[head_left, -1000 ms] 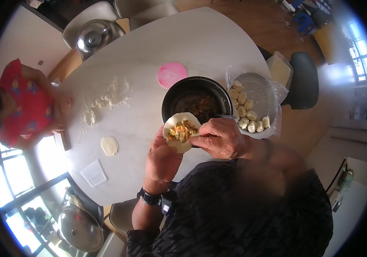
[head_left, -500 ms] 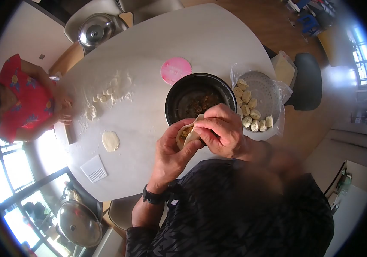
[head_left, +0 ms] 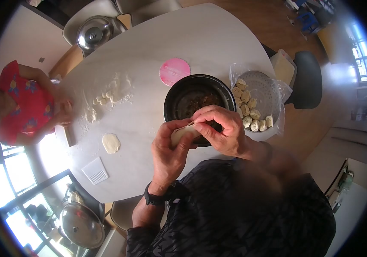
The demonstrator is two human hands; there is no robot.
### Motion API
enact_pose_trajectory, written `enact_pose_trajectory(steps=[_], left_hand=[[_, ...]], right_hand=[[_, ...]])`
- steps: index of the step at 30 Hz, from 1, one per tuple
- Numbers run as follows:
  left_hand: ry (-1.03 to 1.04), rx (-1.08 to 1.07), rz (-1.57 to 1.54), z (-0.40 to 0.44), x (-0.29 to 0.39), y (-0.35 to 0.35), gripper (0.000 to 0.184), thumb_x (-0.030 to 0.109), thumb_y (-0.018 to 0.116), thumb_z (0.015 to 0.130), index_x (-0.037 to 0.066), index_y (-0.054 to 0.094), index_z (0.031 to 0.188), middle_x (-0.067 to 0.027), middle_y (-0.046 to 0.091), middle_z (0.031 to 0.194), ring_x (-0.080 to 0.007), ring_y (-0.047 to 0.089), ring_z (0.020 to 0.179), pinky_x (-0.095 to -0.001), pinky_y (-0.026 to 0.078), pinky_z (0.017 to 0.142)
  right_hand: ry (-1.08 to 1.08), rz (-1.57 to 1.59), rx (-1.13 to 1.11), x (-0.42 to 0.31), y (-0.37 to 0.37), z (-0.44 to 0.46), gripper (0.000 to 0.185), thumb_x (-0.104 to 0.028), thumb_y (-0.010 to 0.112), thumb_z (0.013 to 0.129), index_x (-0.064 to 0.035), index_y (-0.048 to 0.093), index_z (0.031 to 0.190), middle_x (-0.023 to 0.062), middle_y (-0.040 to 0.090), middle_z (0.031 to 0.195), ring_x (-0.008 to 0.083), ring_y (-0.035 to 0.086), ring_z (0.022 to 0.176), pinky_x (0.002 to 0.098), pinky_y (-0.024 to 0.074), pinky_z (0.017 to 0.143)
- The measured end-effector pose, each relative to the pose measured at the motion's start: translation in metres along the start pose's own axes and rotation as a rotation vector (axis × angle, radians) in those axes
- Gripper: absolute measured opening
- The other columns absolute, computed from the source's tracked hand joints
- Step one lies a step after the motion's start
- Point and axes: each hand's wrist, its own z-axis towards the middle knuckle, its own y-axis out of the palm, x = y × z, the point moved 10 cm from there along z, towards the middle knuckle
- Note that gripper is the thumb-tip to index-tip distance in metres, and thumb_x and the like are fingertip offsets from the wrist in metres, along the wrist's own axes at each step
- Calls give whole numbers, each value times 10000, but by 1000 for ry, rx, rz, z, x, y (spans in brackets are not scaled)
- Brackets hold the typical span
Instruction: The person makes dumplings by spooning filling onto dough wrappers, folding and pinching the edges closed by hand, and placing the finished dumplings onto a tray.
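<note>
A folded dumpling [head_left: 180, 134] is held over the near rim of a dark bowl [head_left: 170, 96]. My left hand [head_left: 169, 147] cups it from the side, thumb and fingers wrapped round the dough. With thumb and fingers, my right hand [head_left: 223, 130] pinches the dumpling's upper edge. The dough hides the filling inside it. Some brown filling [head_left: 202, 102] lies at the bottom of the bowl. To the right, several finished dumplings [head_left: 246, 98] sit on a round perforated tray [head_left: 264, 88] with a plastic bag under it.
A pink disc [head_left: 175, 72] lies beyond the bowl. Left on the table [head_left: 136, 171] are a flat dough wrapper [head_left: 111, 143], several small dough pieces [head_left: 102, 99] in flour, and a white slotted piece [head_left: 94, 170]. Another person in a red top [head_left: 27, 96] works at the left edge near a rolling pin [head_left: 67, 135].
The wrapper's opening, which showed filling half a second ago, is now folded over and the filling is out of sight. Both hands have shifted slightly.
</note>
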Motion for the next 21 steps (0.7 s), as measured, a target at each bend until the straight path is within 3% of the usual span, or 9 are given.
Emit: enact_pose_trajectory(steps=[7,10,13,16,19,21], left_hand=[[49,-21,-26,0,0,-3,146,18,652,997,-37,632,1131,-188,682,1278,-186,707,1013,-296,640,754],[61,-36,-18,0,-1,-3,117,-14,647,989,-26,641,1105,-196,681,1279,-183,707,1004,-294,639,744],[34,-36,-20,-1,-2,-2,105,-40,648,979,-21,646,1082,-203,679,1282,-182,709,996,-293,639,736],[43,-61,7,-1,-1,-1,108,-39,645,977,-24,635,1083,-251,668,1282,-228,716,1018,-333,656,731],[63,-61,2,0,2,-1,118,-67,671,951,-30,643,1060,-243,667,1285,-194,711,996,-306,646,724],[70,-57,-23,0,5,-3,105,-52,664,960,-22,638,1057,-268,658,1286,-229,720,1004,-320,650,715]], right_hand=[[137,197,-42,4,2,1,145,-57,750,934,-2,688,1054,104,706,962,203,706,871,314,572,757],[137,101,-146,10,7,-1,119,-68,762,924,-6,720,1017,81,695,922,186,692,854,310,556,728],[220,207,-186,18,8,-1,78,-55,775,903,-8,717,927,70,679,882,180,680,822,311,542,705],[149,193,-191,11,7,2,103,-62,787,886,-8,701,897,71,674,862,187,675,807,314,541,718],[119,147,-199,7,9,2,135,-72,805,871,-17,681,865,81,671,899,209,674,814,334,544,741],[-34,90,-174,-6,6,6,195,-91,828,858,-28,695,986,76,677,950,198,673,830,333,550,757]])
